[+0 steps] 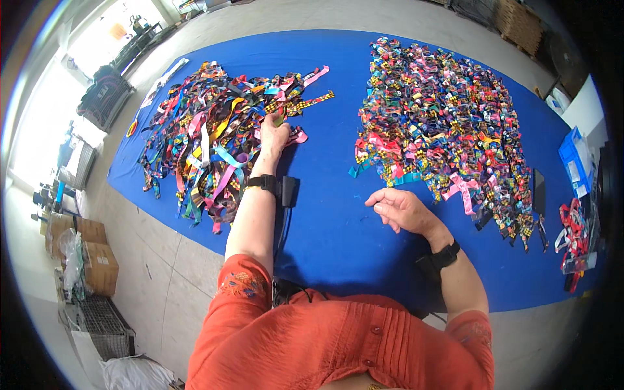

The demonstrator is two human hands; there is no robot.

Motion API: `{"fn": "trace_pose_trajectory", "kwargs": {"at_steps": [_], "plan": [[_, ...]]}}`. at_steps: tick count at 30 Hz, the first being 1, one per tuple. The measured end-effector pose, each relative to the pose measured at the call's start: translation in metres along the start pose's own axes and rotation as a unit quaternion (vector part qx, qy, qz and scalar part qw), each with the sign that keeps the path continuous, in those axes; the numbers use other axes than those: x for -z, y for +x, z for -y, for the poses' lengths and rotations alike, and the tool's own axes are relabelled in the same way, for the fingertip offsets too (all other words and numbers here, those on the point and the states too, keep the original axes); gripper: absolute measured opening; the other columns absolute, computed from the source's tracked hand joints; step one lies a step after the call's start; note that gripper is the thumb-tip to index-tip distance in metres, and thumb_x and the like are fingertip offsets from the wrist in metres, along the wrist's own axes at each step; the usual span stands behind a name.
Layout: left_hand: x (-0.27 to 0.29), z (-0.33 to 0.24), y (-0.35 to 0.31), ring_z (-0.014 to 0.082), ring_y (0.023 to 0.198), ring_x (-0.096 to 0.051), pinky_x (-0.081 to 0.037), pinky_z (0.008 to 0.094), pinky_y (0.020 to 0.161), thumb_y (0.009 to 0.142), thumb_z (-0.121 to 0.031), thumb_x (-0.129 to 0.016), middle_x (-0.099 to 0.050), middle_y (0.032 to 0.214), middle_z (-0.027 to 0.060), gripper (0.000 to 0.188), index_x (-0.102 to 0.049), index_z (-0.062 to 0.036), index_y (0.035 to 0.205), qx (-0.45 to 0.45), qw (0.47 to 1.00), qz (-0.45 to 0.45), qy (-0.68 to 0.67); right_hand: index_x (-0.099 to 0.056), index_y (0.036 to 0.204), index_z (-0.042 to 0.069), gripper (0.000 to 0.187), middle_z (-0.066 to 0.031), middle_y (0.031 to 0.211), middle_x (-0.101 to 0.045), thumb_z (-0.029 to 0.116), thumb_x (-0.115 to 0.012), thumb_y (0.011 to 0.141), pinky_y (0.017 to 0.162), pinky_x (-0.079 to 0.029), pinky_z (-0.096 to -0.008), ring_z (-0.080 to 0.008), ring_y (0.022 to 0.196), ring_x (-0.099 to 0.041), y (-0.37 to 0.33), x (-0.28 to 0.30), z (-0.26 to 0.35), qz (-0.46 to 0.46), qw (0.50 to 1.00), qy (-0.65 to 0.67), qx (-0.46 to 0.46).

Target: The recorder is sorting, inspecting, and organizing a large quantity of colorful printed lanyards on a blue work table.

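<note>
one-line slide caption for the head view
Left hand at a tangled heap of multicoloured fabric ribbons, right hand over a blue cloth-covered table.

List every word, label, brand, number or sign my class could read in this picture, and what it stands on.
None can be quoted with confidence.
Left pile of strips: printed patterns, any lettering too small to read.
Right pile of strips: likewise too small.
Blue bin, right: pale label, too small.
Front cardboard box, left: dark marks, too blurred.
</note>
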State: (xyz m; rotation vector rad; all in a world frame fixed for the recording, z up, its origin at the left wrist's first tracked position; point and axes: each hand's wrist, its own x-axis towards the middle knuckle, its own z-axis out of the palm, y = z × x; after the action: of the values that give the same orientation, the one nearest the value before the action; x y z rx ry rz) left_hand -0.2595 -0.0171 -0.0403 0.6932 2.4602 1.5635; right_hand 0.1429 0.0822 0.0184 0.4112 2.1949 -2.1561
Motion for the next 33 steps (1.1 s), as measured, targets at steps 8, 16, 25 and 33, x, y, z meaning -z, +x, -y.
{"fn": "trace_pose_trajectory", "kwargs": {"at_steps": [8, 16, 25, 33], "plan": [[-0.016, -0.011, 0.004, 0.0393, 0.125, -0.054, -0.043, 0.0435, 0.109, 0.078, -0.010, -0.066, -0.057, 0.130, 0.0258, 0.054, -0.058, -0.0017, 0.131, -0.196, 0.975, -0.012, 0.108, -0.064, 0.119, 0.005, 0.022, 0.0002, 0.075, -0.058, 0.015, -0.054, 0.102, 0.048, -0.043, -0.0203, -0.0046, 0.053, -0.051, 0.001, -0.001, -0.001, 0.009, 1.000, 0.005, 0.006], [-0.030, -0.025, -0.009, 0.0345, 0.114, -0.065, -0.050, 0.0416, 0.100, 0.083, -0.016, -0.069, -0.065, 0.124, 0.0237, 0.051, -0.059, 0.0021, 0.130, -0.125, 0.975, 0.067, 0.173, -0.063, 0.119, 0.006, 0.021, -0.0002, 0.078, -0.060, 0.013, -0.054, 0.102, 0.048, -0.043, -0.0200, -0.0046, 0.053, -0.051, 0.000, 0.000, -0.004, 0.003, 1.000, 0.010, -0.001], [-0.029, -0.020, -0.010, 0.0268, 0.086, -0.073, -0.058, 0.0362, 0.081, 0.089, -0.014, -0.066, -0.063, 0.124, 0.0215, 0.043, -0.061, 0.0023, 0.128, -0.156, 0.974, 0.084, 0.138, -0.064, 0.119, 0.008, 0.020, -0.0008, 0.078, -0.062, 0.014, -0.056, 0.102, 0.049, -0.043, -0.0207, -0.0048, 0.054, -0.052, 0.001, 0.002, -0.003, -0.004, 1.000, -0.003, 0.002], [-0.023, -0.020, -0.013, 0.0292, 0.099, -0.070, -0.059, 0.0365, 0.082, 0.088, -0.015, -0.068, -0.062, 0.124, 0.0203, 0.042, -0.063, 0.0006, 0.127, -0.176, 0.966, 0.070, 0.175, -0.064, 0.120, 0.009, 0.021, -0.0003, 0.079, -0.062, 0.014, -0.056, 0.102, 0.049, -0.043, -0.0203, -0.0047, 0.054, -0.052, 0.002, 0.001, -0.004, 0.002, 1.000, 0.011, 0.000]]}}
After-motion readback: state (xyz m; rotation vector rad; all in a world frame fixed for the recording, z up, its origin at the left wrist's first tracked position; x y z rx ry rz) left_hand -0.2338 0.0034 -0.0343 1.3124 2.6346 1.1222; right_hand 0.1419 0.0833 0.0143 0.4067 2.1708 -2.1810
